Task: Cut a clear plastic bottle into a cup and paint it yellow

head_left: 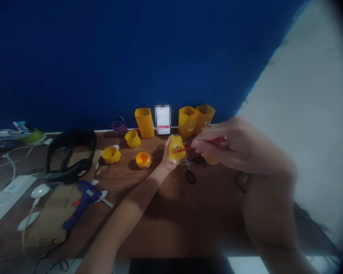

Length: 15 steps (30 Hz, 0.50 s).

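Note:
My left hand (167, 160) is closed around a clear plastic cup (176, 144) partly coated in yellow paint, held above the table. In my right hand (217, 146) is a red paintbrush (185, 150), gripped between the fingers, its tip against or very close to the cup's side. An open jar of orange-yellow paint (143, 160) stands left of my left hand. Black-handled scissors (190, 175) lie just beyond and below the cup. Two small yellow-painted cup pieces (133, 139) sit farther left. Part of an orange-yellow item shows under my right hand.
Three yellow containers (145, 123), two with faces, stand along the blue wall beside a lit phone (162, 120). A purple jar (119, 126) is at the back. On the left lie a blue glue gun (87, 198), cardboard (53, 215), a black headset-like frame (71, 154) and cables.

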{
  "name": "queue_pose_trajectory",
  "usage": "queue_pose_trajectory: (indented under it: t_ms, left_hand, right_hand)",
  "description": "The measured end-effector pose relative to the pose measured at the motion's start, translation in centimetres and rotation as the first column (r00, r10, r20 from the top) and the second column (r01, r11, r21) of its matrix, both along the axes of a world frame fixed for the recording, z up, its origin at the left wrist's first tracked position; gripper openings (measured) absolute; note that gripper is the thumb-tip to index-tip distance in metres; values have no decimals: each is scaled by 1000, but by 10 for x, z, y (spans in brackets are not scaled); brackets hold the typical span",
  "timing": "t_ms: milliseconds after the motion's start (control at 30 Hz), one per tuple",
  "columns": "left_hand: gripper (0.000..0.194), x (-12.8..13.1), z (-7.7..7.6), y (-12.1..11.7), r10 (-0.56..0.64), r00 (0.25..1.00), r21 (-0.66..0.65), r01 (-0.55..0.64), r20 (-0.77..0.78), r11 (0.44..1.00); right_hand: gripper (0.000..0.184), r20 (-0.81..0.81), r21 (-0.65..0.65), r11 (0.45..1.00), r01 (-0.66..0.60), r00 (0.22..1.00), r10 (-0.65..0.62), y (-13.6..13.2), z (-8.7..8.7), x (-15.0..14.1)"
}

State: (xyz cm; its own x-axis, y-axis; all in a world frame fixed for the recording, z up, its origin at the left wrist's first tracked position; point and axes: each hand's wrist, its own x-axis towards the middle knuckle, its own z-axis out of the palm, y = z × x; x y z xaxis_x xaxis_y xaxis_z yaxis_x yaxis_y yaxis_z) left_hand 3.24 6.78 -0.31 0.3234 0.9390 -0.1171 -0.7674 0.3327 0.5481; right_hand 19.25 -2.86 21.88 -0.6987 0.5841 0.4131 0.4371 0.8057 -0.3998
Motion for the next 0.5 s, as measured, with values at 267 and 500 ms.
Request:
queue_pose_trajectory:
  t_ms: [267, 500]
  left_hand:
    - [38, -2, 4, -2, 14, 1000, -38, -14, 2, 999]
    - [38, 1, 0, -2, 66, 996, -67, -70, -53, 995]
  right_hand:
    - [27, 27, -16, 997, 81, 996, -81, -10, 6, 14]
    - [35, 191, 22, 998, 52, 980, -55, 8, -6, -11]
